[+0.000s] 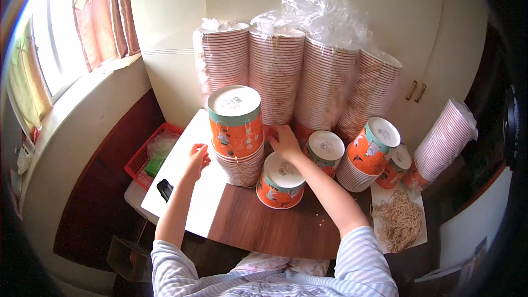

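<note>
A tall stack of upside-down paper buckets (236, 135) stands between my hands, the top one orange with a green band and a white base. A thin cord hangs down the stack's front. Beside its left side is my left hand (199, 160), fingers curled in; whatever they may pinch is too small to make out. My right hand (285, 142) is at the stack's right side with bent fingers, their tips partly hidden. Under my right wrist stands a single upturned bucket (281, 181). Another upturned bucket (325, 151) is just right of my forearm.
Tall plastic-wrapped bucket stacks (276, 77) line the table's back. To the right are a shorter stack (366, 151), a leaning wrapped stack (444, 137) and a heap of beige cords (399, 220). A red basket (146, 151) sits beyond the table's left edge, near a black object (164, 189).
</note>
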The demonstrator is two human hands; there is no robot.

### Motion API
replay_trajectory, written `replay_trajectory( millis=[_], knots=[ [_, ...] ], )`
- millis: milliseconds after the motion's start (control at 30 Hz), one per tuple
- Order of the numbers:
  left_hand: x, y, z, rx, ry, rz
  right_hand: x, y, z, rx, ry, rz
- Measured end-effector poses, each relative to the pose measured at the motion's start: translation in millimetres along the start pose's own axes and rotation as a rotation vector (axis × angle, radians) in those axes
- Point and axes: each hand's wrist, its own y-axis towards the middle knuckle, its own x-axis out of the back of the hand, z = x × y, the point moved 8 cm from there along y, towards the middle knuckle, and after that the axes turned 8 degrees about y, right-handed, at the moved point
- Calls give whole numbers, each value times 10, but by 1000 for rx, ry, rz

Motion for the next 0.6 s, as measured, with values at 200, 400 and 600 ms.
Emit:
replay_trajectory(
  millis=[200,400,600],
  knots=[
    [-307,-648,314,-116,324,165,377,-980,716,202,-181,295],
    [-780,-1129,577,-383,365,337,556,-1356,777,252,-273,181],
    [-890,-1643,135,-593,740,254,1009,-1384,642,-6,176,83]
  ],
)
